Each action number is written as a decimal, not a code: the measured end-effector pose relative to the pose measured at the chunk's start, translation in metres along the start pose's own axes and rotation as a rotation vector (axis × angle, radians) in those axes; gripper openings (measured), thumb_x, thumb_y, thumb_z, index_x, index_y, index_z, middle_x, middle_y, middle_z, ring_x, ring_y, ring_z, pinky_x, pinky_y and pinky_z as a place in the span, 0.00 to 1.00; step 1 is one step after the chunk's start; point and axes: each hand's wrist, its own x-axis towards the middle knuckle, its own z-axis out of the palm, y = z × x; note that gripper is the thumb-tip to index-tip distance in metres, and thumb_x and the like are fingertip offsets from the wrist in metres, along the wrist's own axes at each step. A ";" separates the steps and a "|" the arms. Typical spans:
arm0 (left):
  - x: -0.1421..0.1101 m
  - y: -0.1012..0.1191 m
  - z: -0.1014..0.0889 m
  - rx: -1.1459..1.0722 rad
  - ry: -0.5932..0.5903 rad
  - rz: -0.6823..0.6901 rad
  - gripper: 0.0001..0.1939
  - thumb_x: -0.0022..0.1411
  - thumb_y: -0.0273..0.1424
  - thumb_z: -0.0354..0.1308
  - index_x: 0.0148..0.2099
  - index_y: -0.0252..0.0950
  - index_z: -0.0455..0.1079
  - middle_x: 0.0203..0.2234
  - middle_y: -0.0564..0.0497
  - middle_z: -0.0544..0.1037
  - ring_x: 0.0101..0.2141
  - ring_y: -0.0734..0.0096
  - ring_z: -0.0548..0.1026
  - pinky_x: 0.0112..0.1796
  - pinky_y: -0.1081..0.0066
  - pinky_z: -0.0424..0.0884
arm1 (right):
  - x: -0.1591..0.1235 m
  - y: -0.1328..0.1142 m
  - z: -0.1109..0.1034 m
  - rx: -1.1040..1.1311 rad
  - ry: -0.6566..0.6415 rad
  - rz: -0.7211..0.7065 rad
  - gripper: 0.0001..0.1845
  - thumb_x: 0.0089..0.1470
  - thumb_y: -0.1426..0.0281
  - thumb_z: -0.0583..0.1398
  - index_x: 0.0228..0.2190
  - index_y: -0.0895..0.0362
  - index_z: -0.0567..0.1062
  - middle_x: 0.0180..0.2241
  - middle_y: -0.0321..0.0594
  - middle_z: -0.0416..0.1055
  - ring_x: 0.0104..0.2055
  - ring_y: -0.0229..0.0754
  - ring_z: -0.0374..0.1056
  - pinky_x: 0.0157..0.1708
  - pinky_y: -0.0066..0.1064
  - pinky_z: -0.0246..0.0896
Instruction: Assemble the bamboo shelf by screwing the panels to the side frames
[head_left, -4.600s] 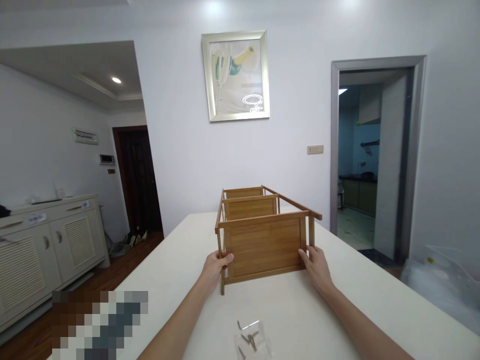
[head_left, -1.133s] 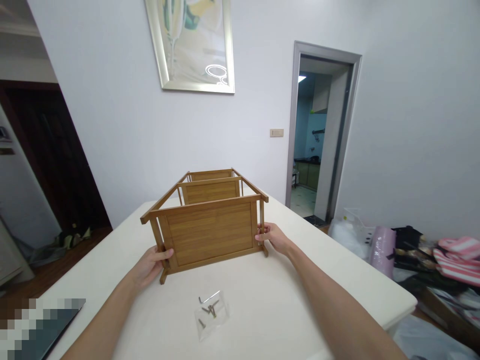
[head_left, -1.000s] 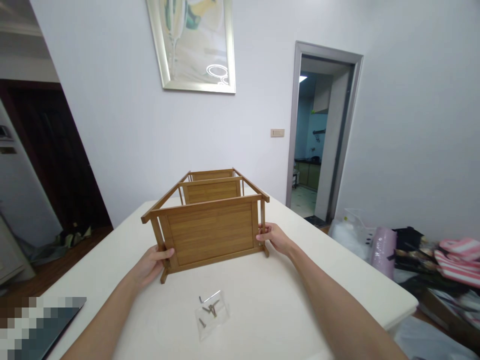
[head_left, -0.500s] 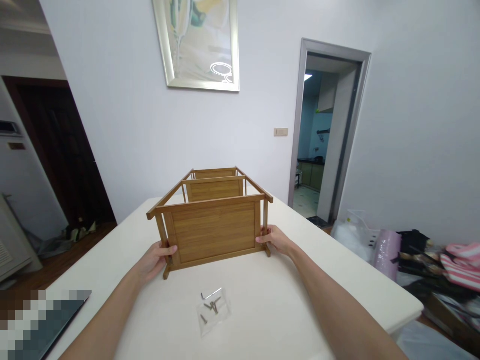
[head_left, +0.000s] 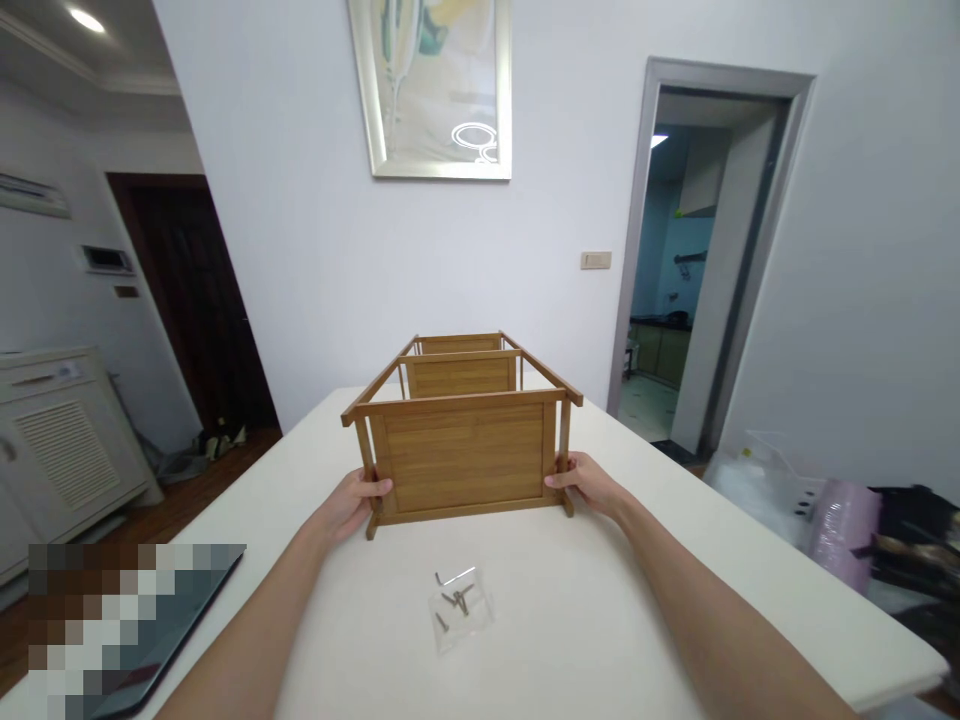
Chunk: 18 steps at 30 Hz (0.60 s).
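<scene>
A brown wooden shelf rack (head_left: pixel 469 455) lies on its side on the white table (head_left: pixel 570 610), its panels standing upright one behind another. My left hand (head_left: pixel 354 503) is closed round the lower left end of the near panel, thumb on its face. At the lower right end, my right hand (head_left: pixel 589 480) grips the rack the same way, fingers partly hidden behind the wood. Nearer to me, between my forearms, lies a clear plastic bag (head_left: pixel 463 612) with several screws and a hex key.
A dark flat device (head_left: pixel 187 620), partly pixelated, rests at the table's left edge. Behind the table stands a white wall with a framed picture (head_left: pixel 442 172) and a light switch (head_left: pixel 596 260). A purple roll (head_left: pixel 844 535) and plastic-wrapped items are piled beyond the right edge.
The camera view has turned a little left, so everything appears shifted right. The rack sits slightly straighter to me, with both hands still holding its near end.
</scene>
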 end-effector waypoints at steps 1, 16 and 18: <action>0.000 0.001 0.001 0.003 0.001 0.001 0.28 0.40 0.23 0.73 0.47 0.28 0.74 0.40 0.37 0.81 0.45 0.46 0.77 0.45 0.56 0.75 | 0.001 0.001 -0.001 -0.001 0.009 -0.008 0.22 0.24 0.65 0.74 0.25 0.59 0.75 0.25 0.42 0.75 0.32 0.49 0.72 0.34 0.39 0.67; 0.006 -0.007 0.000 0.057 -0.005 0.051 0.21 0.38 0.27 0.75 0.37 0.30 0.74 0.29 0.44 0.80 0.36 0.57 0.78 0.38 0.63 0.74 | 0.005 0.006 -0.005 0.039 0.137 -0.001 0.21 0.26 0.65 0.74 0.25 0.57 0.73 0.26 0.40 0.74 0.30 0.46 0.71 0.32 0.37 0.68; 0.007 -0.009 0.000 0.054 0.016 0.059 0.20 0.39 0.27 0.75 0.36 0.30 0.74 0.28 0.45 0.79 0.34 0.59 0.78 0.37 0.64 0.73 | 0.005 0.004 -0.005 0.049 0.151 -0.002 0.21 0.26 0.67 0.74 0.25 0.57 0.73 0.26 0.39 0.74 0.30 0.46 0.71 0.32 0.36 0.67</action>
